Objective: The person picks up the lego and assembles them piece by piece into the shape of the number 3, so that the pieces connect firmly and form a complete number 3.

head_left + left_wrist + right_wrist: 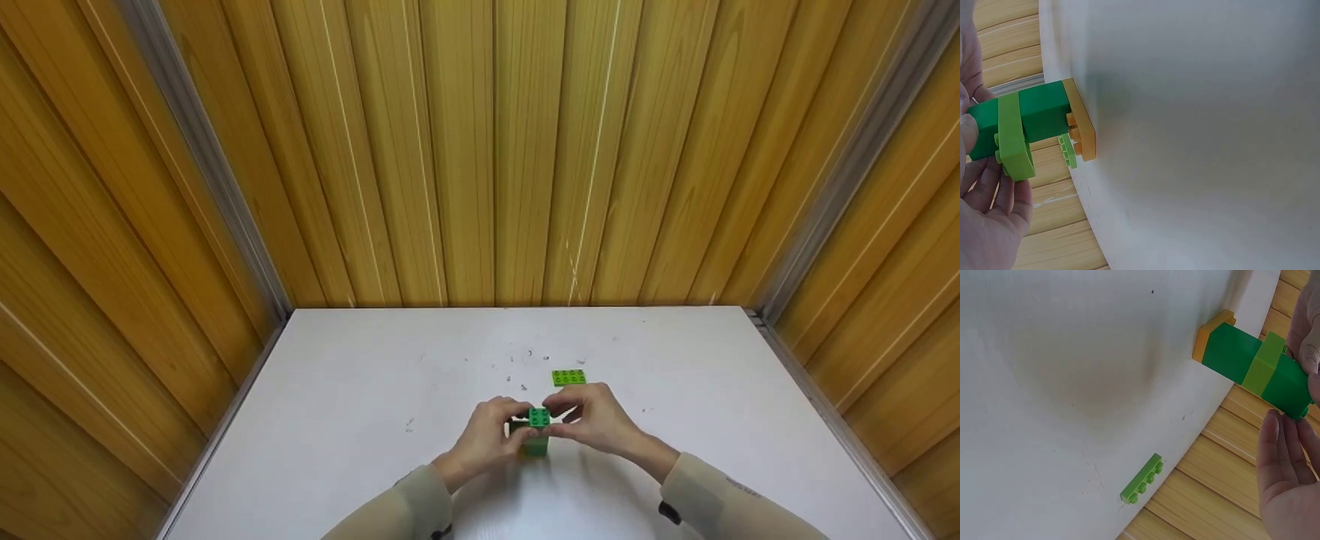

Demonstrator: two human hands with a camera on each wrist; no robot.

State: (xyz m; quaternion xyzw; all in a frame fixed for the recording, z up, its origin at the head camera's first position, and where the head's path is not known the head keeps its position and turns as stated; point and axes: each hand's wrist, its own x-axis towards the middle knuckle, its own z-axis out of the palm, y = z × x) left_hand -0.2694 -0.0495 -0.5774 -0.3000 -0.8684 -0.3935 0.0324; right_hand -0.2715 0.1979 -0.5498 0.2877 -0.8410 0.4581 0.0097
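Observation:
A small stack of toy building bricks stands upright on the table between my hands. From the bottom up it has an orange brick [1085, 126], a dark green brick [1044, 111], a lime green brick [1013, 135] jutting out to one side, and another dark green brick [539, 417] on top. My left hand [486, 433] grips the upper stack, thumb on the near side and fingers by the lime overhang. With thumb and fingertips, my right hand [596, 420] pinches the top green brick from the right. Part of the stack is hidden behind the fingers in the head view.
A flat lime green brick [568, 377] lies studs up on the white table [360, 375], just beyond my right hand. Wood-patterned panels [465, 150] enclose the table at the back and both sides. Small dark marks speckle the tabletop.

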